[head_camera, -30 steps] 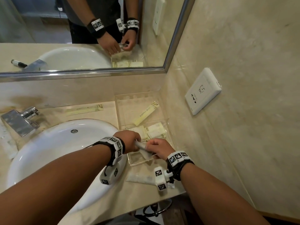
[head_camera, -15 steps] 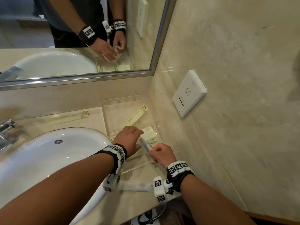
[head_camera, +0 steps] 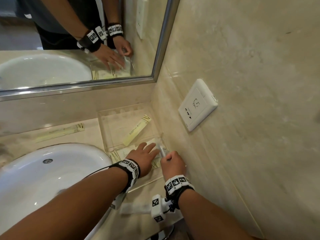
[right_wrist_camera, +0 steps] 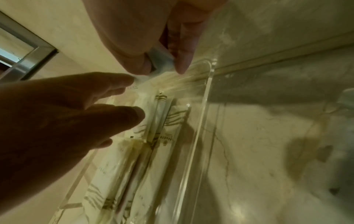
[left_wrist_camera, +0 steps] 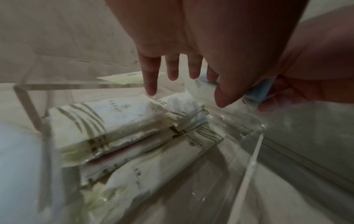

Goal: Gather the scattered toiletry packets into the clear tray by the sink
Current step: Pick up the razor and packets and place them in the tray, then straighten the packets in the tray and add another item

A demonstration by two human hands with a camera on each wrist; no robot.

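A white sink (head_camera: 52,172) sits left of the clear tray (head_camera: 110,118), which stands in the desk's corner against the wall below a mirror (head_camera: 78,40) and near a wall socket (head_camera: 197,104). One long cream packet (head_camera: 60,131) lies on the desk behind the sink, another pale packet (head_camera: 135,207) at the desk's front edge. Inside the tray lie cream packets with olive stripes (left_wrist_camera: 99,121), side by side. The left hand (head_camera: 143,158) spreads straight fingers over them, holding nothing. The right hand (head_camera: 173,163) pinches a small blue-and-white packet (right_wrist_camera: 159,60) over the tray's right wall.
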